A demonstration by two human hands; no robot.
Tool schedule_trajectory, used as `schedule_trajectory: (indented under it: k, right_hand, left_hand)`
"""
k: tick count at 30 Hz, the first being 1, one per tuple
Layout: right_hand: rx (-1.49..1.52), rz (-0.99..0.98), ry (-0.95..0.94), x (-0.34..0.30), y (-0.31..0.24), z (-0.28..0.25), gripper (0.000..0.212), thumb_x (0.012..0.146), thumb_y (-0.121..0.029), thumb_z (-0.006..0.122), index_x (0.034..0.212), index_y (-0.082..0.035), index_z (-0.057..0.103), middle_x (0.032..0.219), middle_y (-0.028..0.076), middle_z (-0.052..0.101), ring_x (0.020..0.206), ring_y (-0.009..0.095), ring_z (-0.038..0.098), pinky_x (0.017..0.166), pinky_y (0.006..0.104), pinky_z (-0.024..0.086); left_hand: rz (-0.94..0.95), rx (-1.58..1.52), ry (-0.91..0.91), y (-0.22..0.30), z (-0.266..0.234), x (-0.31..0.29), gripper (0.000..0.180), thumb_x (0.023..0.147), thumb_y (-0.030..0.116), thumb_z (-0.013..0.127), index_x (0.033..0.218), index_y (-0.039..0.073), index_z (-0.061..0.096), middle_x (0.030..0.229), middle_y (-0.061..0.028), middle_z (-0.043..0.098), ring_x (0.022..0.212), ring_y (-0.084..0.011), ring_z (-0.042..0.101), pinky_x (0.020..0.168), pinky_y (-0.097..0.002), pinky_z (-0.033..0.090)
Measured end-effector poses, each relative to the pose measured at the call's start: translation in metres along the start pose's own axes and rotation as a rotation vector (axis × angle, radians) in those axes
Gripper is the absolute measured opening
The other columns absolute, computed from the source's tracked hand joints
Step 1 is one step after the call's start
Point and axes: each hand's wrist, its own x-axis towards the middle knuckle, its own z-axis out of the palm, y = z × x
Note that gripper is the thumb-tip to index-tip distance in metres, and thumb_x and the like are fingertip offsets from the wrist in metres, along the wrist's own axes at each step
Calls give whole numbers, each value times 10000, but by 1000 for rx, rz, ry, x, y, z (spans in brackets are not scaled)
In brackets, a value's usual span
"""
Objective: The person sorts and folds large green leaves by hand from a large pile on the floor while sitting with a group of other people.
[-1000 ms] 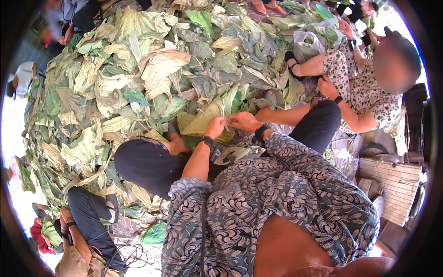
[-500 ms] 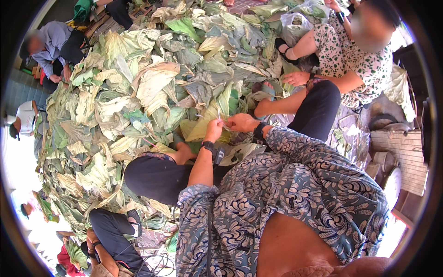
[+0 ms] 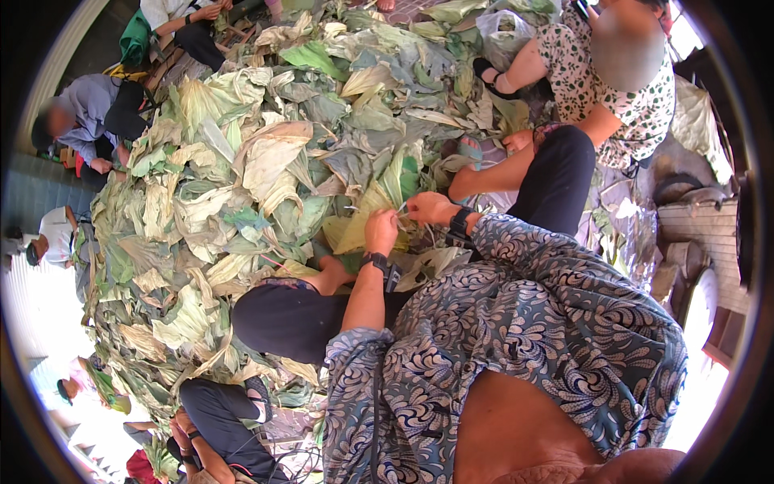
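Note:
My left hand [image 3: 380,232] is closed, fingers pinched together, with a short white end poking out to its left. Close beside it, my right hand [image 3: 432,209] pinches the other part of the same thin white strip [image 3: 402,206], which spans the small gap between the two hands. Whether it is string or plant fibre I cannot make out. Just beyond my hands lies a yellow-green dried leaf [image 3: 373,198], part of a broad heap of large withered leaves [image 3: 274,161].
A person in a leaf-print outfit [image 3: 617,105] sits at right beside a clear plastic bag [image 3: 504,40]. Other people sit round the heap at left, such as one in a grey-blue shirt [image 3: 87,109]. Black cables [image 3: 290,460] lie at lower left; round pots [image 3: 685,262] stand at right.
My hands have drawn slightly apart, and more of the white strip shows between them. The whole view has shifted a little. At right, the seated person's hand has moved down toward my knee.

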Motion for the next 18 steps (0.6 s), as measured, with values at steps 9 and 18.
schedule_trajectory:
  k: [9, 18]
  right_hand:
    - [680, -15, -125, 4, 11, 18, 198, 796, -168, 472, 727, -1, 553, 567, 55, 564, 491, 134, 523, 468, 251, 416]
    - [733, 61, -202, -9, -6, 17, 182, 809, -175, 488, 851, -21, 574, 658, 52, 590, 569, 128, 557, 490, 230, 432]
  left_hand:
    - [26, 153, -25, 8, 6, 8, 123, 745, 160, 501, 734, 68, 582, 769, -124, 535, 765, -310, 526, 644, -412, 420]
    - [-145, 272, -181, 32, -15, 13, 128, 721, 140, 475, 712, 63, 578, 761, -136, 585, 802, -323, 541, 728, -553, 347]
